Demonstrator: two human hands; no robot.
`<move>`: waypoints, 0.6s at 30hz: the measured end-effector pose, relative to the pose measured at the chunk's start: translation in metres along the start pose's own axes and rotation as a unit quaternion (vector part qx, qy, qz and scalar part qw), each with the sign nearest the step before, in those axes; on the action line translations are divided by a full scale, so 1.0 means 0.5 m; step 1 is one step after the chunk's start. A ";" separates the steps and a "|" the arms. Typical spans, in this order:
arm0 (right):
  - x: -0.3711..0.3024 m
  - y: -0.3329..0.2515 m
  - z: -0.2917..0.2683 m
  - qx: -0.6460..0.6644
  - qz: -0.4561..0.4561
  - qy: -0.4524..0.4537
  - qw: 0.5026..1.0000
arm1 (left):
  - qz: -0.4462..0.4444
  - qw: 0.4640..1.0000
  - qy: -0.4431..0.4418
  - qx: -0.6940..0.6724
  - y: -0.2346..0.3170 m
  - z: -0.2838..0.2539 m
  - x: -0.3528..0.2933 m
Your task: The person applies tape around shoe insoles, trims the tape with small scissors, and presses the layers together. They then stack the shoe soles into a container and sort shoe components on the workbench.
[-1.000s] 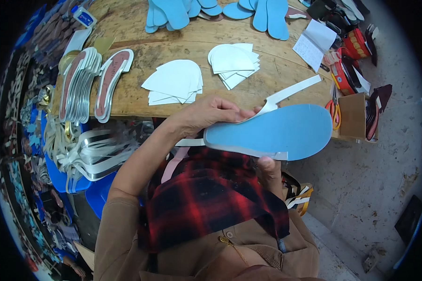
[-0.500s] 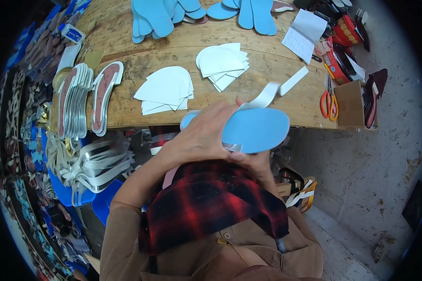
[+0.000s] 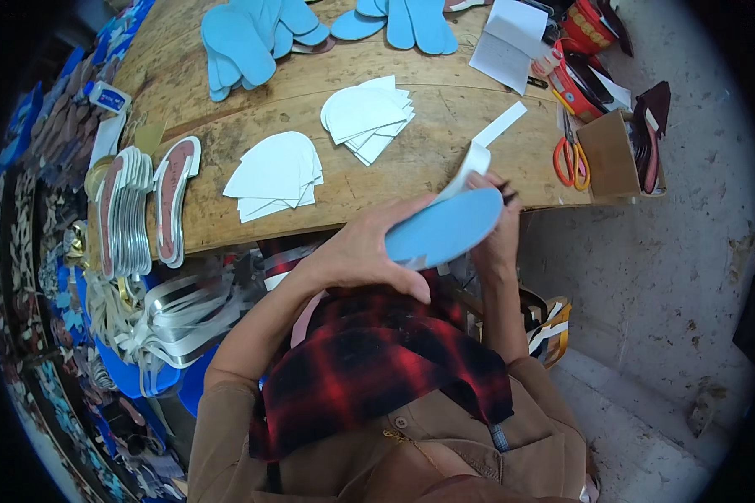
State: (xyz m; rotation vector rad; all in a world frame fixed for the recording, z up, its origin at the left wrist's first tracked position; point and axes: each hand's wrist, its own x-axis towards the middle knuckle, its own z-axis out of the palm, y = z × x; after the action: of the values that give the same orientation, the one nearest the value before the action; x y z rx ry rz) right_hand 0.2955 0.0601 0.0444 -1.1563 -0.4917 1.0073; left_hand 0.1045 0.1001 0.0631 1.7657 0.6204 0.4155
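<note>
Worn wooden tabletop (image 3: 445, 92) spans the space before me. From the left stand silver-edged insoles (image 3: 127, 214), then white cut pieces (image 3: 274, 174). My left hand (image 3: 367, 250) grasps a blue sole (image 3: 446, 226) above my lap, by the table's edge. At its right end, my right hand (image 3: 497, 233) has fingertips by a white strap (image 3: 471, 166); whether they pinch it, I cannot tell. Orange-handled scissors (image 3: 571, 163) lie farther right.

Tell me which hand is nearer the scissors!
Right. The right hand is left of the scissors, not touching; the left hand is farther left, on the blue sole.
</note>
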 end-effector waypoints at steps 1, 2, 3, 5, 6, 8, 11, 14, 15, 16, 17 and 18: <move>0.020 0.028 -0.022 -0.064 0.020 -0.035 0.997 | -0.028 0.997 -0.016 -0.072 -0.028 0.001 0.005; 0.037 0.056 -0.035 -0.156 0.010 -0.098 0.983 | -0.057 0.988 -0.033 -0.143 -0.054 -0.001 0.009; 0.044 0.079 -0.046 -0.207 -0.007 -0.124 0.970 | -0.083 0.968 -0.033 -0.235 -0.063 -0.004 0.011; 0.041 0.121 -0.049 -0.241 -0.056 -0.145 0.958 | -0.098 0.934 -0.041 -0.341 -0.092 -0.019 0.003; 0.027 0.124 -0.055 -0.236 -0.057 -0.145 0.959 | -0.096 0.922 -0.047 -0.373 -0.128 -0.028 -0.006; -0.018 0.077 -0.035 -0.170 0.054 -0.129 0.975 | -0.100 0.908 -0.010 -0.407 -0.128 -0.028 -0.020; -0.038 0.033 -0.014 -0.054 0.235 -0.233 0.942 | -0.113 0.900 0.030 -0.420 -0.117 -0.036 -0.040; -0.029 0.048 -0.002 -0.094 0.237 -0.275 0.927 | -0.131 0.919 0.035 -0.370 -0.097 -0.054 -0.047; -0.025 0.042 0.003 -0.076 0.263 -0.282 0.919 | -0.145 0.941 -0.002 -0.308 -0.096 -0.065 -0.046; -0.023 0.044 0.005 -0.075 0.265 -0.285 0.918 | -0.157 0.956 -0.035 -0.244 -0.091 -0.073 -0.050; -0.021 0.049 0.006 -0.050 0.278 -0.289 0.915 | -0.135 0.968 -0.031 -0.208 -0.054 -0.071 -0.041; -0.020 0.053 0.006 -0.025 0.291 -0.293 0.910 | -0.138 0.968 -0.028 -0.209 -0.049 -0.068 -0.039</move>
State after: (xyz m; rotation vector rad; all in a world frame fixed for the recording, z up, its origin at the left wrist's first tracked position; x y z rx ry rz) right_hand 0.2778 0.0549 0.0231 -1.0547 -0.6607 1.8992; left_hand 0.0648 0.1195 0.0499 1.2639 0.6716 0.2777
